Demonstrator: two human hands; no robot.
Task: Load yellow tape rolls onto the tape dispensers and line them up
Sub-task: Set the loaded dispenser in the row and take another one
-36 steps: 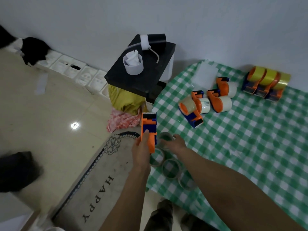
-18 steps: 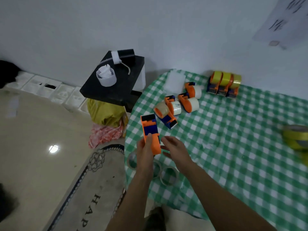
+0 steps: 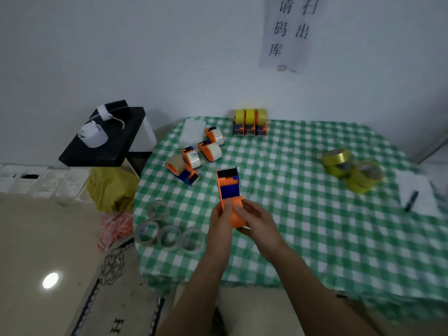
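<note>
Fingers [image 3: 242, 211] of the left hand [image 3: 219, 226] and right hand [image 3: 260, 226] were clamped on one item above the table [image 3: 291, 238]. Yellow tape rolls [image 3: 351, 169] lay stacked at 2 o'clock, well apart. The held empty dispenser [image 3: 229, 187] risked slipping during a one-handed reach.

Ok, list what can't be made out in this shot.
Head view:
- Dispenser, lower end: covered by the left hand and right hand gripping it.
- Yellow tape rolls: blurred, count unclear.
- Dark object on the paper: blurred, too small to identify.
- Doormat lettering: cut off by bottom edge.
</note>
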